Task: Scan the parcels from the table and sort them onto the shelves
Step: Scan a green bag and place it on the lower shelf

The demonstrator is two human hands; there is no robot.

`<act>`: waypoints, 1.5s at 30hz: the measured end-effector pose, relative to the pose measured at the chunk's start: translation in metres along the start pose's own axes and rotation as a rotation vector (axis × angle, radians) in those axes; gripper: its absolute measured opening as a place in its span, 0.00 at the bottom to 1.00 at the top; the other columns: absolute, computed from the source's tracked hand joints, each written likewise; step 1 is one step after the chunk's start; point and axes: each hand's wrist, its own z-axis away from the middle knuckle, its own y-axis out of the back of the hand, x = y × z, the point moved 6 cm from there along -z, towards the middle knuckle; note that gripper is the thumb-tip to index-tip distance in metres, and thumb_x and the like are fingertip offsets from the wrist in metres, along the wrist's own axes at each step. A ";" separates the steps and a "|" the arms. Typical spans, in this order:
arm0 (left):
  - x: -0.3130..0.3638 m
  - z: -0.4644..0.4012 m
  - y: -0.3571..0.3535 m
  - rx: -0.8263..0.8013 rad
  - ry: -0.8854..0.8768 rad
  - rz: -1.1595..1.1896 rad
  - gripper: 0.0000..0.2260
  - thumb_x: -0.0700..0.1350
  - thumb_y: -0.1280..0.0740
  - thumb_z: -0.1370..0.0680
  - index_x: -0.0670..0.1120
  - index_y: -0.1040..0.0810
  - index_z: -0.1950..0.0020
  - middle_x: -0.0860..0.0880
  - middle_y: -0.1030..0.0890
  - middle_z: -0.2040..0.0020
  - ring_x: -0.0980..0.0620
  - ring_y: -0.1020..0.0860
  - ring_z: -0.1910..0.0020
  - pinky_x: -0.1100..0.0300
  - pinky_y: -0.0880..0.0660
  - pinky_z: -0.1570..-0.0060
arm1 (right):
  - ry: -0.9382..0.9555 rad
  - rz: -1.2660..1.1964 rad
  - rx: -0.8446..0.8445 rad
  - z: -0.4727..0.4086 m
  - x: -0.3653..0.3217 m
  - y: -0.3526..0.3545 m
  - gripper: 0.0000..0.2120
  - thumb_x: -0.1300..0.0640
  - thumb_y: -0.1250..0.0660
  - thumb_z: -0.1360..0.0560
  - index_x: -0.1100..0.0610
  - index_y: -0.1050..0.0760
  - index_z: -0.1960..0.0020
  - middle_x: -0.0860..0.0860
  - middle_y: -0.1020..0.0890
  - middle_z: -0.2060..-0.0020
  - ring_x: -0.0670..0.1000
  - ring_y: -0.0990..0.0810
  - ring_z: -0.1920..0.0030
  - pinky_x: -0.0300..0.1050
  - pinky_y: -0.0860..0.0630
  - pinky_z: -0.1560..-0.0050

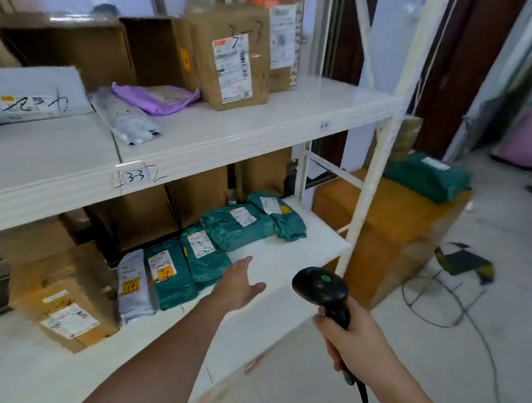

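Observation:
My right hand (pixel 354 338) grips the handle of a black barcode scanner (pixel 321 289), held in front of the lower shelf (pixel 289 258). My left hand (pixel 238 284) reaches out over that shelf with fingers straight and holds nothing, just right of a row of teal mailer bags (pixel 206 260). More teal bags (pixel 241 227) lie further back on the same shelf. A white mailer (pixel 134 287) and a labelled cardboard box (pixel 65 301) sit to the left of them.
The upper shelf (pixel 231 138), tagged 3-3, carries cardboard boxes (pixel 235 58), a purple bag (pixel 156 98), a clear bag and a grey mailer (pixel 33 96). A big brown box (pixel 401 233) with a teal parcel on top stands on the floor to the right, near cables.

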 end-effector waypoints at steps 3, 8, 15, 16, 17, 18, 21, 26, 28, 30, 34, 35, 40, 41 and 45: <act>0.110 -0.023 -0.025 -0.011 -0.171 -0.120 0.39 0.65 0.35 0.21 0.51 0.45 0.16 0.49 0.45 0.16 0.47 0.44 0.18 0.50 0.45 0.20 | -0.024 -0.043 0.183 0.021 0.016 0.071 0.04 0.58 0.33 0.21 0.50 0.26 0.49 0.53 0.22 0.74 0.50 0.25 0.75 0.42 0.24 0.71; 0.244 -0.040 -0.069 -0.089 -0.370 -0.218 0.39 0.69 0.38 0.22 0.55 0.46 0.16 0.52 0.47 0.15 0.45 0.45 0.17 0.43 0.42 0.20 | -0.045 -0.108 0.420 0.053 0.041 0.169 0.02 0.60 0.33 0.22 0.57 0.25 0.50 0.55 0.24 0.74 0.50 0.26 0.76 0.42 0.26 0.73; 0.336 -0.088 -0.121 -0.208 -0.493 -0.238 0.37 0.69 0.37 0.22 0.56 0.42 0.17 0.53 0.42 0.16 0.44 0.39 0.19 0.40 0.33 0.26 | -0.079 -0.122 0.580 0.051 0.072 0.249 0.02 0.63 0.34 0.22 0.58 0.26 0.51 0.54 0.26 0.75 0.52 0.28 0.77 0.41 0.32 0.77; 0.345 -0.098 -0.128 -0.228 -0.505 -0.241 0.36 0.69 0.37 0.22 0.56 0.41 0.18 0.53 0.40 0.17 0.44 0.37 0.20 0.41 0.32 0.27 | -0.084 -0.122 0.591 0.043 0.076 0.257 0.02 0.63 0.34 0.22 0.58 0.26 0.51 0.54 0.26 0.75 0.52 0.28 0.77 0.42 0.32 0.77; 0.354 -0.109 -0.134 -0.243 -0.517 -0.249 0.36 0.69 0.37 0.22 0.56 0.41 0.18 0.53 0.39 0.17 0.44 0.36 0.20 0.42 0.31 0.27 | -0.092 -0.118 0.601 0.034 0.078 0.265 0.02 0.63 0.34 0.22 0.58 0.26 0.51 0.54 0.26 0.76 0.52 0.28 0.77 0.41 0.32 0.76; 0.362 -0.120 -0.139 -0.255 -0.529 -0.260 0.36 0.69 0.37 0.22 0.56 0.41 0.18 0.53 0.38 0.18 0.44 0.35 0.21 0.42 0.31 0.27 | -0.100 -0.119 0.609 0.024 0.080 0.272 0.02 0.62 0.34 0.22 0.58 0.26 0.51 0.53 0.26 0.76 0.52 0.28 0.77 0.41 0.31 0.76; 0.389 -0.160 -0.151 -0.288 -0.556 -0.287 0.36 0.70 0.38 0.22 0.56 0.41 0.18 0.53 0.38 0.18 0.45 0.33 0.22 0.43 0.30 0.27 | -0.116 -0.116 0.634 -0.012 0.080 0.297 0.02 0.62 0.34 0.23 0.56 0.26 0.52 0.53 0.26 0.75 0.52 0.28 0.77 0.43 0.30 0.74; 0.441 -0.229 -0.155 -0.324 -0.590 -0.326 0.36 0.69 0.39 0.21 0.53 0.40 0.17 0.51 0.38 0.18 0.45 0.34 0.22 0.45 0.31 0.26 | -0.119 -0.139 0.656 -0.071 0.069 0.342 0.03 0.63 0.34 0.22 0.56 0.26 0.51 0.54 0.25 0.75 0.50 0.29 0.79 0.40 0.31 0.77; 0.464 -0.257 -0.159 -0.341 -0.604 -0.334 0.37 0.69 0.39 0.21 0.52 0.40 0.17 0.50 0.38 0.18 0.45 0.33 0.23 0.46 0.32 0.26 | -0.115 -0.153 0.671 -0.090 0.065 0.362 0.03 0.62 0.34 0.22 0.56 0.26 0.50 0.54 0.25 0.75 0.50 0.29 0.79 0.40 0.31 0.78; 0.489 -0.286 -0.168 -0.354 -0.612 -0.320 0.37 0.68 0.39 0.21 0.50 0.39 0.18 0.50 0.37 0.18 0.45 0.33 0.23 0.47 0.31 0.27 | -0.120 -0.147 0.685 -0.109 0.069 0.384 0.03 0.62 0.34 0.22 0.55 0.26 0.51 0.53 0.25 0.76 0.51 0.28 0.78 0.40 0.32 0.78; 0.536 -0.338 -0.203 -0.366 -0.617 -0.341 0.34 0.65 0.38 0.19 0.49 0.38 0.18 0.49 0.35 0.20 0.46 0.31 0.25 0.49 0.30 0.28 | -0.136 -0.129 0.686 -0.154 0.085 0.434 0.04 0.62 0.33 0.23 0.55 0.27 0.53 0.52 0.24 0.77 0.52 0.27 0.79 0.43 0.28 0.74; 0.548 -0.352 -0.214 -0.365 -0.608 -0.353 0.33 0.65 0.38 0.19 0.49 0.38 0.18 0.49 0.35 0.20 0.46 0.31 0.25 0.49 0.30 0.28 | -0.148 -0.125 0.686 -0.167 0.091 0.448 0.05 0.61 0.33 0.23 0.53 0.27 0.53 0.52 0.23 0.77 0.52 0.26 0.78 0.44 0.28 0.72; 0.614 -0.415 -0.273 -0.393 -0.570 -0.387 0.34 0.64 0.38 0.19 0.47 0.38 0.18 0.47 0.35 0.19 0.45 0.32 0.24 0.48 0.32 0.26 | -0.149 -0.129 0.636 -0.239 0.117 0.526 0.07 0.51 0.33 0.27 0.40 0.28 0.54 0.54 0.21 0.76 0.53 0.23 0.76 0.45 0.26 0.68; 0.630 -0.425 -0.283 -0.401 -0.563 -0.373 0.34 0.63 0.37 0.18 0.47 0.38 0.18 0.47 0.35 0.19 0.45 0.32 0.24 0.48 0.32 0.26 | -0.141 -0.142 0.631 -0.252 0.120 0.543 0.07 0.53 0.33 0.26 0.42 0.28 0.53 0.53 0.22 0.76 0.52 0.23 0.77 0.44 0.27 0.70; 0.685 -0.467 -0.308 -0.411 -0.517 -0.290 0.32 0.63 0.35 0.19 0.49 0.35 0.19 0.48 0.32 0.21 0.45 0.29 0.26 0.47 0.30 0.28 | -0.136 -0.155 0.597 -0.300 0.124 0.610 0.07 0.61 0.32 0.23 0.50 0.26 0.50 0.50 0.24 0.77 0.50 0.26 0.78 0.42 0.29 0.75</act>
